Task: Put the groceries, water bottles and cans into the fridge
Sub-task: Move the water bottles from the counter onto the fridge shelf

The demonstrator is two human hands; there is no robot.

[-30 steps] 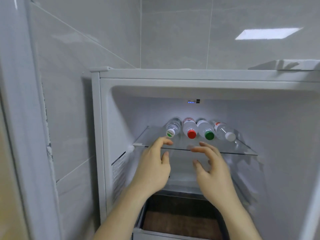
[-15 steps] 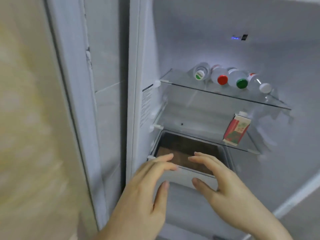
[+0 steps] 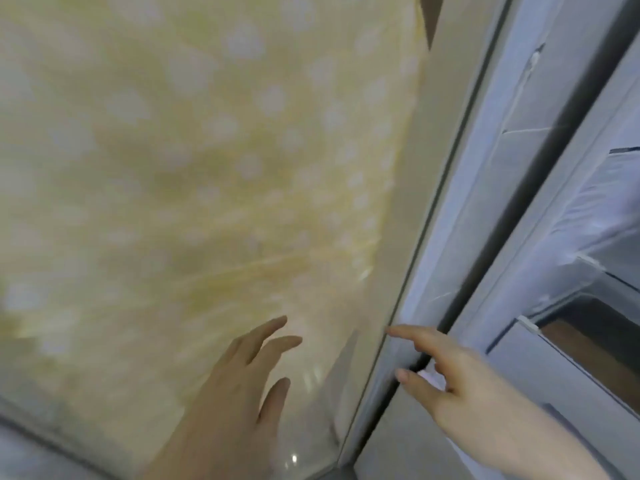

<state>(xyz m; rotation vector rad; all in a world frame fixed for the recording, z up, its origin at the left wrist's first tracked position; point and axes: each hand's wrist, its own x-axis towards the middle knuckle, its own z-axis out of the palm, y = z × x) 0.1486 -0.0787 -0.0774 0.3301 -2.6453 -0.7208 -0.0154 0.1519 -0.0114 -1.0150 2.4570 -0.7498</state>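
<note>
The view is blurred by motion. Only the left edge of the open fridge (image 3: 568, 237) shows at the right, with a corner of its dark lower drawer (image 3: 595, 337). No bottles, cans or groceries are in view. My left hand (image 3: 239, 386) is held out with fingers spread and holds nothing, in front of a yellow surface with pale dots. My right hand (image 3: 446, 382) is also empty, with the index finger stretched toward the frame beside the fridge.
A yellow surface with white dots (image 3: 194, 168) fills the left and middle of the view. A pale grey upright frame (image 3: 450, 202) separates it from the fridge. A grey edge (image 3: 41, 441) runs along the bottom left.
The view has swung left and down, away from the fridge interior; the shelves, bottles and carton have left the view. Both hands have come out of the fridge, still empty.
</note>
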